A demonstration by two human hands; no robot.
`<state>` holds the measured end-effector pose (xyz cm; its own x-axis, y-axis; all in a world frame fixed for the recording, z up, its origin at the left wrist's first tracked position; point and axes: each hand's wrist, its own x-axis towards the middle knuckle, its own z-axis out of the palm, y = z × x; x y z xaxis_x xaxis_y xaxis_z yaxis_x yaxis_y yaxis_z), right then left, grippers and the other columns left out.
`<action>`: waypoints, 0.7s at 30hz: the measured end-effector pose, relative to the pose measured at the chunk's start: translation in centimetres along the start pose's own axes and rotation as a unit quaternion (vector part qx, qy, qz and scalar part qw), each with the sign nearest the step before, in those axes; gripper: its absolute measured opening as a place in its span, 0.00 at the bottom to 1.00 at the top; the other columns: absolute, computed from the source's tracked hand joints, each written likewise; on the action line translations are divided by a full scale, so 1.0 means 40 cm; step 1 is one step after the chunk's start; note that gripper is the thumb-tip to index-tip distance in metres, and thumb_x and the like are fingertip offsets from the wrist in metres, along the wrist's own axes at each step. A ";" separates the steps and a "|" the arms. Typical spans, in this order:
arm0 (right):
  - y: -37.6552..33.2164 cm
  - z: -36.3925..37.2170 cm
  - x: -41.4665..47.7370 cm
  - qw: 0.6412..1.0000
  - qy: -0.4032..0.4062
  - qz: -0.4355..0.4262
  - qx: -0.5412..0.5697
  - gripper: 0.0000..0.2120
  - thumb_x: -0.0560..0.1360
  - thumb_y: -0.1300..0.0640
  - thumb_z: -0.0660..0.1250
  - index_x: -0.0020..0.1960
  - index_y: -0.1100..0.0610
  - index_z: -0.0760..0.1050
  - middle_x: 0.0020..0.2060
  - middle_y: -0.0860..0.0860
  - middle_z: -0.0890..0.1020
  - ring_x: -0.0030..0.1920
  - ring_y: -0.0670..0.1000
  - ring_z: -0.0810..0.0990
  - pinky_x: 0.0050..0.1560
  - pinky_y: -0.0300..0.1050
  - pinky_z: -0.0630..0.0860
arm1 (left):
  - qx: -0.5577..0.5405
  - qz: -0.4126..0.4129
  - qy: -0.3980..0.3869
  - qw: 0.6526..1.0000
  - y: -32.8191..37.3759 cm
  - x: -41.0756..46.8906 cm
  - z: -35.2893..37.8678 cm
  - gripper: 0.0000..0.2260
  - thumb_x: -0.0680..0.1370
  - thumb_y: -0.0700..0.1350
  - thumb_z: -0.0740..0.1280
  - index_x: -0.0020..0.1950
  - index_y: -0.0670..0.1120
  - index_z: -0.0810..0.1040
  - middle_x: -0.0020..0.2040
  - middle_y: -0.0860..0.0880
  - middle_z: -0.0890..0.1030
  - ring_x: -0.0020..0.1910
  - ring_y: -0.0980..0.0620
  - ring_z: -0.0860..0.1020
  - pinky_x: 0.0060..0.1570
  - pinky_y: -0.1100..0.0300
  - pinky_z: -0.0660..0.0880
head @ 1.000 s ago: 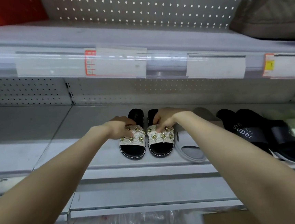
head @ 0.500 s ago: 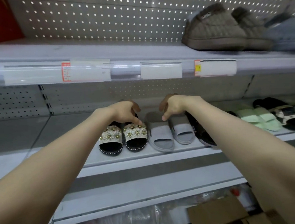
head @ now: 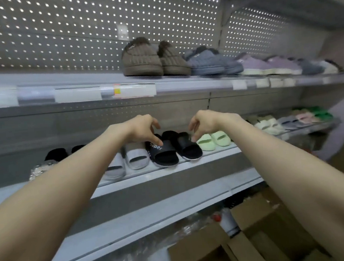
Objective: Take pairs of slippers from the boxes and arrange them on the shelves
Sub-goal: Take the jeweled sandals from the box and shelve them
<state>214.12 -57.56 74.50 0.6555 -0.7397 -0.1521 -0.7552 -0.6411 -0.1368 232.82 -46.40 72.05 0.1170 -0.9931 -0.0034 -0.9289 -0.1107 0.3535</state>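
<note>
**Shelving stocked, hands empty**

Black slides [head: 165,154] are set on the middle shelf [head: 191,167] between grey slides [head: 136,157] and green slides [head: 207,142]. Just above them, left hand [head: 144,128] and right hand [head: 204,123] are held loosely curled, nothing gripped. Boxes [head: 257,216] are stacked below.

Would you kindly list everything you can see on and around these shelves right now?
brown fur-lined slippers: two, brown, upper shelf
blue-grey slippers: two, blue-grey, upper shelf, right of brown
lilac slippers: two, lilac, upper shelf, further right
grey slippers: two, grey, middle shelf
black slippers: two, black, middle shelf, right of grey
green slippers: two, pale green, right of black
cardboard boxes: several, brown, floor, lower right
left hand: one, empty, before the middle shelf
right hand: one, empty, before the middle shelf
</note>
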 end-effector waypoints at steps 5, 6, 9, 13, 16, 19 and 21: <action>0.273 -0.044 -0.228 0.999 0.020 0.043 0.008 0.21 0.67 0.52 0.77 0.58 0.53 0.78 0.50 0.48 0.80 0.54 0.53 0.78 0.58 0.47 0.75 | 0.015 0.046 -0.021 0.999 0.324 0.017 0.087 0.32 0.67 0.54 0.76 0.67 0.47 0.71 0.59 0.47 0.79 0.57 0.47 0.76 0.58 0.57 0.72; 0.328 -0.053 -0.270 0.998 0.024 0.056 0.007 0.21 0.66 0.52 0.77 0.58 0.52 0.78 0.51 0.49 0.81 0.53 0.52 0.78 0.58 0.47 0.74 | 0.017 0.057 -0.023 0.998 0.388 0.024 0.101 0.32 0.67 0.54 0.76 0.67 0.47 0.71 0.58 0.47 0.79 0.57 0.47 0.76 0.57 0.58 0.72; 0.485 -0.079 -0.384 0.996 0.025 0.091 0.002 0.21 0.65 0.50 0.78 0.56 0.50 0.79 0.51 0.49 0.82 0.52 0.52 0.79 0.58 0.48 0.75 | 0.011 0.089 -0.023 0.996 0.571 0.045 0.132 0.32 0.67 0.54 0.75 0.68 0.47 0.71 0.59 0.48 0.79 0.56 0.47 0.76 0.56 0.59 0.71; 0.663 -0.129 -0.506 0.992 0.026 0.126 0.008 0.22 0.66 0.50 0.77 0.57 0.52 0.78 0.50 0.50 0.83 0.50 0.51 0.80 0.59 0.50 0.75 | 0.020 0.120 -0.036 0.992 0.779 0.081 0.155 0.31 0.68 0.53 0.75 0.68 0.46 0.70 0.60 0.48 0.78 0.58 0.47 0.76 0.59 0.55 0.72; 0.782 -0.173 -0.570 0.988 0.048 0.145 0.014 0.23 0.66 0.49 0.77 0.59 0.50 0.78 0.52 0.50 0.82 0.51 0.51 0.80 0.59 0.50 0.75 | 0.023 0.138 -0.036 0.989 0.901 0.138 0.167 0.31 0.67 0.53 0.76 0.67 0.45 0.71 0.60 0.48 0.78 0.57 0.47 0.77 0.59 0.52 0.74; 0.889 -0.202 -0.607 0.986 0.068 0.151 0.034 0.23 0.67 0.51 0.77 0.60 0.51 0.77 0.52 0.50 0.81 0.50 0.50 0.79 0.56 0.47 0.75 | 0.028 0.159 -0.037 0.986 1.007 0.205 0.188 0.31 0.66 0.54 0.76 0.65 0.46 0.73 0.58 0.48 0.80 0.55 0.48 0.77 0.57 0.53 0.74; 0.960 -0.209 -0.615 0.984 0.073 0.156 0.039 0.22 0.68 0.52 0.76 0.60 0.52 0.77 0.52 0.49 0.81 0.50 0.50 0.79 0.56 0.46 0.74 | 0.035 0.170 -0.049 0.984 1.070 0.253 0.213 0.29 0.67 0.53 0.76 0.65 0.47 0.73 0.58 0.48 0.80 0.55 0.48 0.77 0.56 0.54 0.74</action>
<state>168.98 -65.69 81.18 0.3797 -0.9233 -0.0571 -0.9136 -0.3645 -0.1804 191.25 -61.50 79.18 -0.2356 -0.9718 0.0126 -0.9308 0.2293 0.2845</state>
